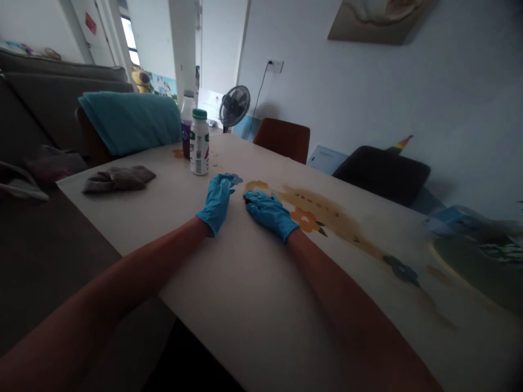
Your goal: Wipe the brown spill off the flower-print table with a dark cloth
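Note:
Both my hands wear blue gloves and rest flat on a cream tablecloth [245, 283] printed with flowers. My left hand [216, 200] lies palm down with the fingers loosely together, holding nothing. My right hand [268, 213] lies beside it, a small gap apart, fingers stretched over an orange flower print, also holding nothing. A white bottle with a green cap [199, 142] stands upright just beyond my left hand. A second bottle with dark liquid [187, 122] stands right behind it.
A crumpled grey-brown cloth [118, 178] lies near the table's left edge. A chair draped in teal fabric [131, 121], a brown chair [284, 139] and a black chair [382, 174] surround the table. A fan [234, 106] stands behind. Blurred items [478, 239] sit at the right.

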Tool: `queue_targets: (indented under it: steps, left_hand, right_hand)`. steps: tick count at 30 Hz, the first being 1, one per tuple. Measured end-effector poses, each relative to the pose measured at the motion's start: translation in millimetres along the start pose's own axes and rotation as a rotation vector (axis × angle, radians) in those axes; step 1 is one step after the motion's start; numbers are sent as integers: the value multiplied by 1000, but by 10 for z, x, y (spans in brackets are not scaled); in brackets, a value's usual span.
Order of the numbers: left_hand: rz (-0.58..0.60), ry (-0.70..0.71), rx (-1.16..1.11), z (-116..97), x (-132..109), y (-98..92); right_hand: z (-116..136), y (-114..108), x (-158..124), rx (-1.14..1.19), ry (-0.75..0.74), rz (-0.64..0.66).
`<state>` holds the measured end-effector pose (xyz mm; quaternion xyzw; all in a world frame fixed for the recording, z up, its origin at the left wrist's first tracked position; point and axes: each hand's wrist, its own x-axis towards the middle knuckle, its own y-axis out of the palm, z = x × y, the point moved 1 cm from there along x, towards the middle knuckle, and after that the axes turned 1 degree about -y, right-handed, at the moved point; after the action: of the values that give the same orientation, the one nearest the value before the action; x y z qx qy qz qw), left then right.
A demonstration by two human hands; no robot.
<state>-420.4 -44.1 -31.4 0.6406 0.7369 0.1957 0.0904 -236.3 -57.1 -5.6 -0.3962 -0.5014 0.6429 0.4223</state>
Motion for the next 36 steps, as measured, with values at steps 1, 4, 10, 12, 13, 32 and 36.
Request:
queue_targets:
  steps: [1, 4, 10, 12, 13, 32, 36]
  left_hand:
    - [-7, 0, 7, 2, 6, -1]
    - [-30, -9, 18, 8, 17, -3]
    - [-39, -36, 27, -10, 13, 5]
    - [-41, -42, 30, -21, 10, 2]
    - [-43, -45, 32, -25, 11, -1]
    - [-40, -16, 30, 75, 100, -13]
    - [-77, -11, -5, 72, 135, -59]
  right_hand:
    - [-9, 30, -113, -3, -35, 9]
    - [-85, 142, -527, -7, -146, 24]
    - [-409, 324, -1601, 15, -233, 20]
    - [-591, 359, -1972, 14, -222, 17]
    - [-706, 374, -2151, 6, -203, 15]
    - [-804, 618, -2529, -159, 107, -106]
    - [-277, 456, -1864, -62, -116, 2]
